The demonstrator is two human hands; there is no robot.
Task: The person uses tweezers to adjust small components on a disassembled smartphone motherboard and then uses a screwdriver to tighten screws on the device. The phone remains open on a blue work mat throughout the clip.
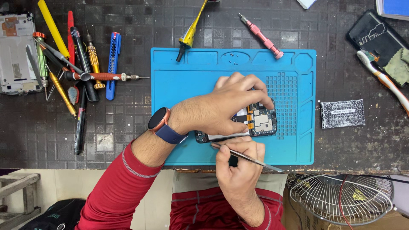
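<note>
At the centre of the frame, the left hand (232,102) presses its fingers down on an opened phone (255,121) lying on the blue mat (183,85). The right hand (238,159), below it, clamps its fingers on metal tweezers (249,157). A slipping tip could likely scratch the exposed board.

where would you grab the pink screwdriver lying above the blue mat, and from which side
Probably by the pink screwdriver's ribbed handle near the fat end, coming straight down from above. It lies flat and diagonal on the dark tiled bench, tip toward the top left, clear of the blue silicone mat, so fingers could close across its narrow width.
</note>
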